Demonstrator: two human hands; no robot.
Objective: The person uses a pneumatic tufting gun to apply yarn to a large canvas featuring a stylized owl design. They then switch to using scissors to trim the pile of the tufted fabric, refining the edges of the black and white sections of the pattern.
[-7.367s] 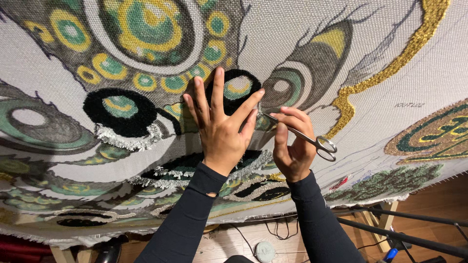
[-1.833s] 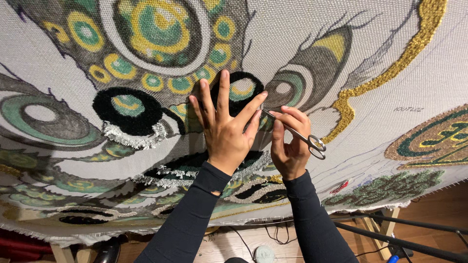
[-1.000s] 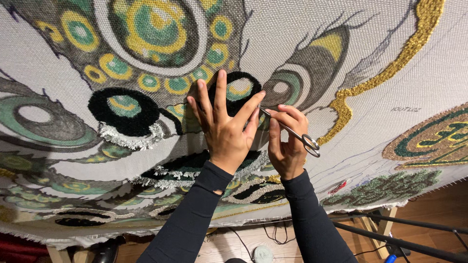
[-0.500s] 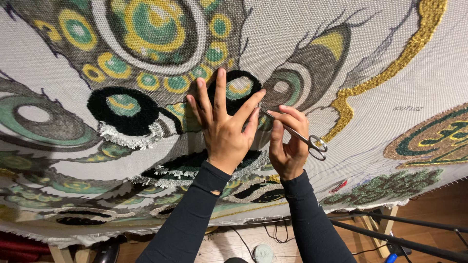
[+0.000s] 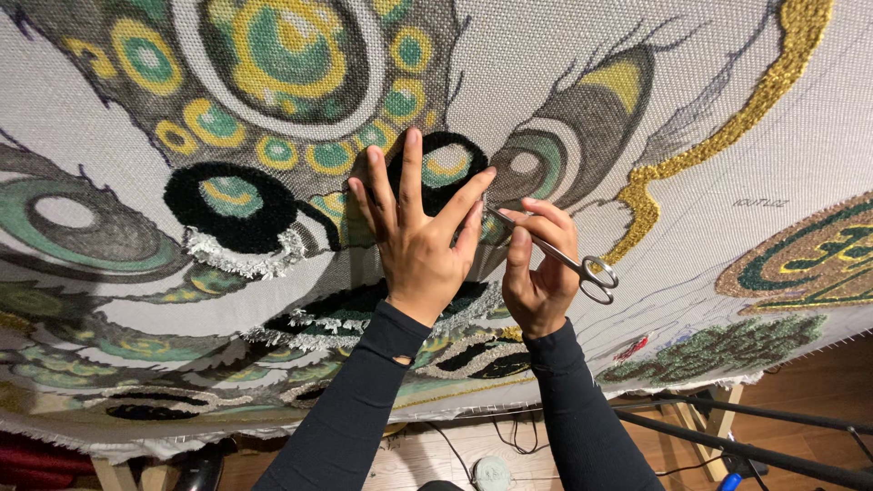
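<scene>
Steel scissors (image 5: 582, 268) between right hand (image 5: 538, 277) fingers (image 5: 546, 218), left hand (image 5: 420, 241) flat on rug (image 5: 564, 55)

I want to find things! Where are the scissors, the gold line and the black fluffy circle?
scissors (image 5: 596, 273), head view, on the round finger loops.
gold line (image 5: 727, 123), head view, on the middle of the curving tufted band.
black fluffy circle (image 5: 195, 223), head view, on the black ring's left side.

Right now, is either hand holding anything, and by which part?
The right hand pinches small metal scissors along the shanks, finger loops left free. The left hand holds nothing; it presses flat on the tufted cloth.
</scene>
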